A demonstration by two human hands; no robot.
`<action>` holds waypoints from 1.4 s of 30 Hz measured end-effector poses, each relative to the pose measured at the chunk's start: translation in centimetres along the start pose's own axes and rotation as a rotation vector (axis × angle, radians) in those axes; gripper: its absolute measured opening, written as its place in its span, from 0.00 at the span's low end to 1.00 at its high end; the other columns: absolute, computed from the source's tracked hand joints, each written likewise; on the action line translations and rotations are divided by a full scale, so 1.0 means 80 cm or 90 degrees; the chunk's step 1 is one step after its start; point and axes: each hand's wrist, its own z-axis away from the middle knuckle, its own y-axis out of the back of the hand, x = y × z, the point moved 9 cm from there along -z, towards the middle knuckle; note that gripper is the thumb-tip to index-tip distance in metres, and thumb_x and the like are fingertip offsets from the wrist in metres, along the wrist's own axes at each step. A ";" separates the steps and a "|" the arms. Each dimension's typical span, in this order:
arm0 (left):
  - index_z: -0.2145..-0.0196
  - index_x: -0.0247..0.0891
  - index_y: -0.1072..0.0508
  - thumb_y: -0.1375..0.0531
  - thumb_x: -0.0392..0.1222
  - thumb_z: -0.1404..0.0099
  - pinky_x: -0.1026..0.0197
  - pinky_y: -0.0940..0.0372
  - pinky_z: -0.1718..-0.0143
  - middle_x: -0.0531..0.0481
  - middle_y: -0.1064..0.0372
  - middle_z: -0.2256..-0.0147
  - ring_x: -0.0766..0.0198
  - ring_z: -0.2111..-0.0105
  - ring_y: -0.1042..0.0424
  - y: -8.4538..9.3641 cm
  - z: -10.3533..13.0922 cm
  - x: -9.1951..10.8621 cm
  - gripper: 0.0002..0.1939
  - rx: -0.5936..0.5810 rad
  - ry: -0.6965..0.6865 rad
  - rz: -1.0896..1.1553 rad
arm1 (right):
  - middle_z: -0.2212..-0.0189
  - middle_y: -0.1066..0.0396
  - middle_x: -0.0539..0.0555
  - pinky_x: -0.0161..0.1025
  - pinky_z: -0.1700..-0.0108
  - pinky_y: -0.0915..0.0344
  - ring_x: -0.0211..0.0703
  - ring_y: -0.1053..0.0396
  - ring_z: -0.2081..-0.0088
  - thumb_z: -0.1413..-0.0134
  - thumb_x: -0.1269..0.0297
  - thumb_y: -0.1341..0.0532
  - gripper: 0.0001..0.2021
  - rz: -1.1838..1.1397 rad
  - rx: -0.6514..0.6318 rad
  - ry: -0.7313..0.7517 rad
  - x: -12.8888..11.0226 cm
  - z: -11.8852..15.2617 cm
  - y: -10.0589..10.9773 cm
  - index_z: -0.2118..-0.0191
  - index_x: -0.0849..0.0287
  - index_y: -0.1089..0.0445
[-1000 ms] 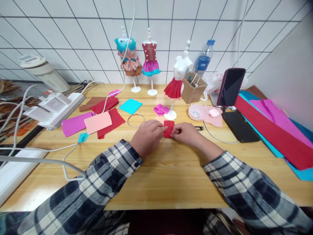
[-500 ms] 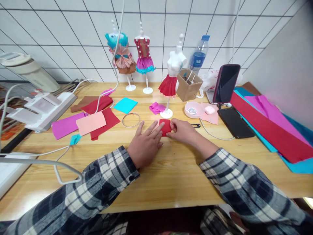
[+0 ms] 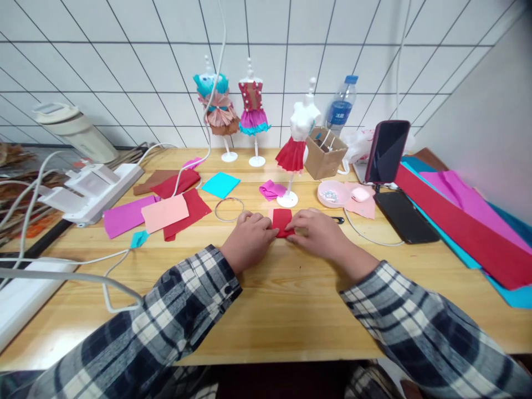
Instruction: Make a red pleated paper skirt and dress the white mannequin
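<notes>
A small red piece of crepe paper [image 3: 283, 220] lies flat on the wooden table, a pale pink edge showing at its left. My left hand [image 3: 251, 238] has its fingers curled and pinches the paper's left side. At the right side, my right hand [image 3: 318, 235] grips the edge between thumb and fingers. Just behind stands a white mini mannequin [image 3: 305, 119] in a red pleated skirt [image 3: 291, 154]. Magenta crepe paper [image 3: 271, 190] lies crumpled by its base. A wire ring [image 3: 229, 209] is left of my left hand; a black tool's end [image 3: 338, 220] shows past my right.
Two dressed mannequins [image 3: 251, 105] stand by the tiled wall. Coloured paper pieces [image 3: 165, 213] and a power strip [image 3: 102, 185] lie left. Rightward are a bead dish [image 3: 333, 194], cardboard box [image 3: 326, 158], bottle [image 3: 342, 105], phones [image 3: 407, 218] and long crepe strips [image 3: 465, 227]. Cables cross the left side.
My left fingers, stretched over the red paper before, are now curled at its left side. My right hand stays at the right edge, its fingers lower. The view has tilted slightly upward and left.
</notes>
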 end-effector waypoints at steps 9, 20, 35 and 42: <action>0.53 0.45 0.24 0.42 0.52 0.35 0.47 0.51 0.53 0.46 0.26 0.63 0.55 0.59 0.34 0.005 0.001 -0.013 0.16 0.011 0.040 0.103 | 0.61 0.26 0.54 0.37 0.64 0.42 0.43 0.31 0.60 0.38 0.65 0.44 0.10 0.133 -0.060 0.048 -0.015 -0.003 -0.012 0.59 0.53 0.24; 0.65 0.42 0.21 0.42 0.43 0.35 0.47 0.47 0.52 0.48 0.21 0.65 0.57 0.61 0.28 0.030 0.008 -0.027 0.10 0.086 0.106 0.242 | 0.67 0.22 0.52 0.38 0.61 0.36 0.41 0.29 0.66 0.44 0.64 0.37 0.06 -0.138 0.022 -0.066 0.004 0.002 0.013 0.64 0.54 0.22; 0.67 0.42 0.20 0.39 0.43 0.40 0.57 0.37 0.55 0.50 0.22 0.64 0.60 0.61 0.26 -0.008 -0.006 -0.051 0.08 -0.069 0.156 0.417 | 0.72 0.24 0.51 0.35 0.67 0.37 0.38 0.30 0.70 0.50 0.64 0.34 0.05 -0.282 -0.065 -0.236 0.041 -0.003 -0.030 0.69 0.56 0.20; 0.67 0.45 0.21 0.40 0.44 0.38 0.48 0.49 0.50 0.51 0.22 0.64 0.57 0.59 0.28 -0.008 -0.005 -0.050 0.08 -0.024 0.141 0.286 | 0.70 0.26 0.50 0.35 0.66 0.39 0.38 0.31 0.68 0.48 0.65 0.36 0.04 -0.157 -0.036 -0.150 0.036 -0.009 -0.024 0.68 0.54 0.21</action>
